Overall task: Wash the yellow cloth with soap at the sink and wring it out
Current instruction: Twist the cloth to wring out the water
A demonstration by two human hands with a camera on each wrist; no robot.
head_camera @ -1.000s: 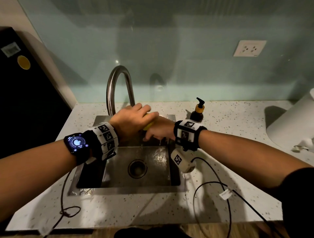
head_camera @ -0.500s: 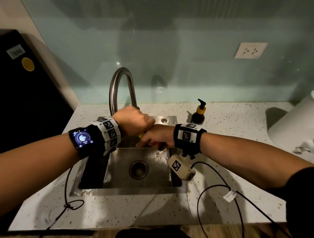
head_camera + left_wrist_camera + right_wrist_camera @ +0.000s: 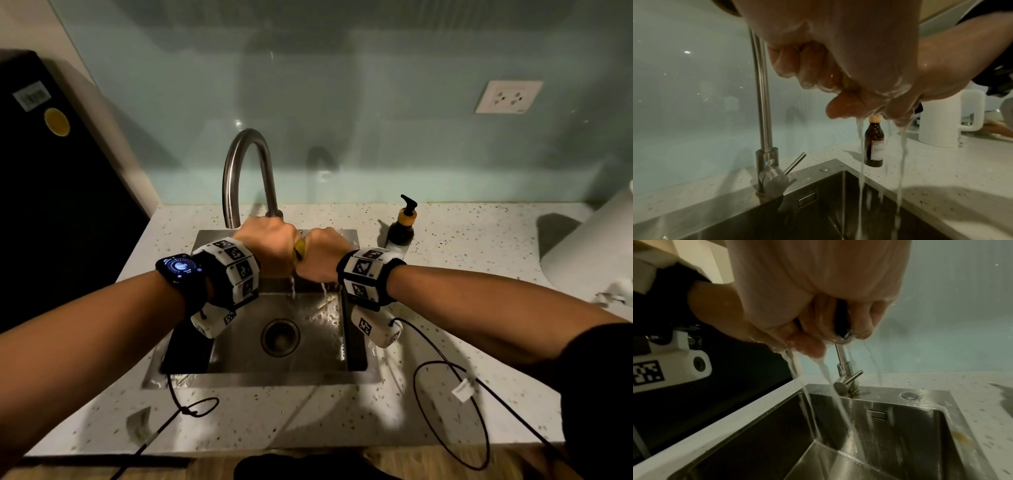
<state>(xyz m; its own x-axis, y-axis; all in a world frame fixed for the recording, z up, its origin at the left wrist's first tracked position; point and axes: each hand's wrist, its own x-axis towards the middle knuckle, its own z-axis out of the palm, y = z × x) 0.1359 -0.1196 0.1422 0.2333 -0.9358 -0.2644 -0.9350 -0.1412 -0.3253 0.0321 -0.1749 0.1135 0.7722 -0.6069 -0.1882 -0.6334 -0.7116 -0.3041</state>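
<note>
Above the sink (image 3: pixel 356 346), under the faucet (image 3: pixel 239 171), the left hand (image 3: pixel 270 246) and right hand (image 3: pixel 320 255) are fisted knuckle to knuckle around the yellow cloth (image 3: pixel 299 248), a soap bottle (image 3: pixel 401 226) standing rightward. Only the wrist views show cloudy water (image 3: pixel 862 162) streaming from the curled fingers (image 3: pixel 812 344).

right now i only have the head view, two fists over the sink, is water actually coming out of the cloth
observer: Yes, the left wrist view shows milky streams falling from under the left hand and right hand into the sink.
operator: how much cloth is showing
observer: Only a sliver of the yellow cloth, inside the left hand's grip.
operator: tap lever
observer: The lever sticks out sideways, angled upward.
</note>
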